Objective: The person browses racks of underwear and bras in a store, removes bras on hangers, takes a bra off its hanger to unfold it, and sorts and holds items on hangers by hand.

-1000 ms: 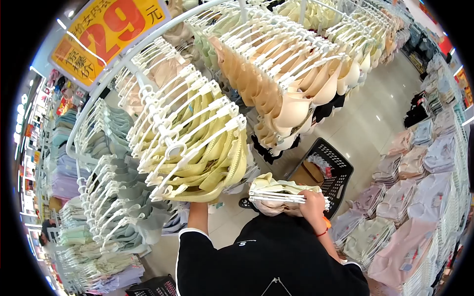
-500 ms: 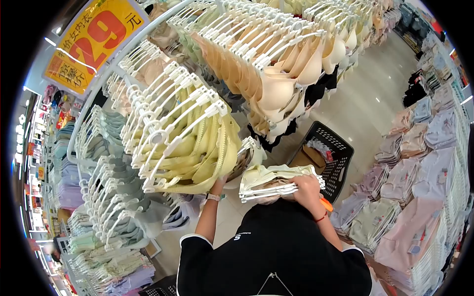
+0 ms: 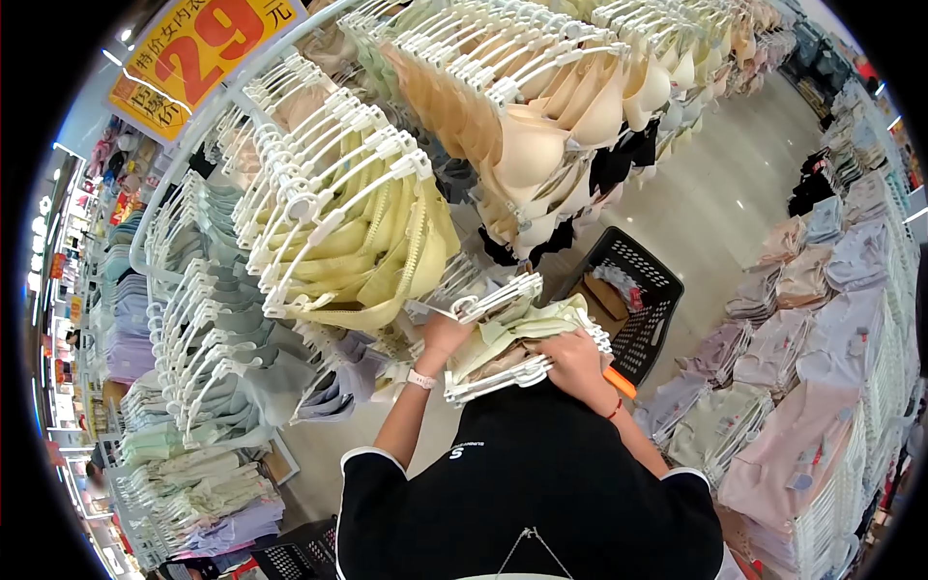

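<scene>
My right hand (image 3: 577, 365) is closed on a stack of pale bras on white hangers (image 3: 517, 350), held in front of my chest. An orange object (image 3: 620, 383) sticks out beside that hand. My left hand (image 3: 447, 333) is closed at the left of the stack, around the lower part of some white hangers (image 3: 501, 296); its fingertips are partly hidden. Yellow-green bras (image 3: 372, 266) hang on the rack just above and left of my left hand. Beige bras (image 3: 527, 155) hang further up.
A black basket (image 3: 656, 319) with a cardboard box stands on the floor ahead. A curved white rail (image 3: 142, 253) carries grey-green bras (image 3: 266, 338) at left. A yellow price sign (image 3: 198, 58) is at upper left. Folded underwear (image 3: 788, 445) lines the right side.
My left hand has come out from beneath the yellow-green bras and moved right to the held stack, with white hangers in it. The stack has shifted slightly left.
</scene>
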Tool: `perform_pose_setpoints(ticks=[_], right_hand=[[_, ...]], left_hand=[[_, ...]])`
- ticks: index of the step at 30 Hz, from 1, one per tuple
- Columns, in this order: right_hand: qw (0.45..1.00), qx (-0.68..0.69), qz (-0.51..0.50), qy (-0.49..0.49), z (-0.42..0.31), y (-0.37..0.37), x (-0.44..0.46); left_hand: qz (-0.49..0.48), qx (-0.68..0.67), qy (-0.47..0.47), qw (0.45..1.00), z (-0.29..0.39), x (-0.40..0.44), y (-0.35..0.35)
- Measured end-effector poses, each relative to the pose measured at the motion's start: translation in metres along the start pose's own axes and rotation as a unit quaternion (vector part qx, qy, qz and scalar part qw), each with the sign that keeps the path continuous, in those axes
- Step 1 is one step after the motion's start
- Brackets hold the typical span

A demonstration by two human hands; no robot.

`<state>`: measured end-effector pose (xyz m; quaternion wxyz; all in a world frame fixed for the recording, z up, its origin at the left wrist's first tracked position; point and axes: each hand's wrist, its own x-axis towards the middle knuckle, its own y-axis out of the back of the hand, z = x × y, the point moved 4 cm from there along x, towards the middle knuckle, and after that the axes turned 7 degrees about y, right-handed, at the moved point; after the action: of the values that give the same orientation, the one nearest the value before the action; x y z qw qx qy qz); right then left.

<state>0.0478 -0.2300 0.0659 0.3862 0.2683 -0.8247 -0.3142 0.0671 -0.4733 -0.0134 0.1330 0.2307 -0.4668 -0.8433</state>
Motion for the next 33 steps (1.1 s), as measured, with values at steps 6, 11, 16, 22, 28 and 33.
perform_pose_setpoints(ticks=[6, 11, 16, 22, 28, 33], right_hand=[[0.996, -0.029, 0.087, 0.005, -0.017, 0.019, 0.014], [0.996, -0.062, 0.065, 0.006, -0.018, 0.025, 0.018], [0.99, -0.113, 0.082, 0.01, -0.022, 0.029, 0.017], [0.975, -0.19, 0.11, 0.043, -0.03, 0.035, 0.019], [0.987, -0.137, 0.066, 0.051, -0.025, 0.04, 0.031], [0.989, -0.12, 0.062, 0.05, -0.023, 0.041, 0.033]], left_hand=[[-0.086, -0.018, -0.066, 0.994, 0.069, -0.044, 0.037], [-0.096, -0.088, -0.146, 0.981, 0.093, -0.074, 0.048], [-0.148, -0.157, -0.184, 0.959, 0.114, -0.088, 0.067], [-0.183, -0.186, -0.215, 0.941, 0.114, -0.09, 0.067], [-0.222, -0.157, -0.334, 0.903, 0.123, -0.092, 0.072], [-0.306, -0.126, -0.335, 0.882, 0.126, -0.083, 0.074]])
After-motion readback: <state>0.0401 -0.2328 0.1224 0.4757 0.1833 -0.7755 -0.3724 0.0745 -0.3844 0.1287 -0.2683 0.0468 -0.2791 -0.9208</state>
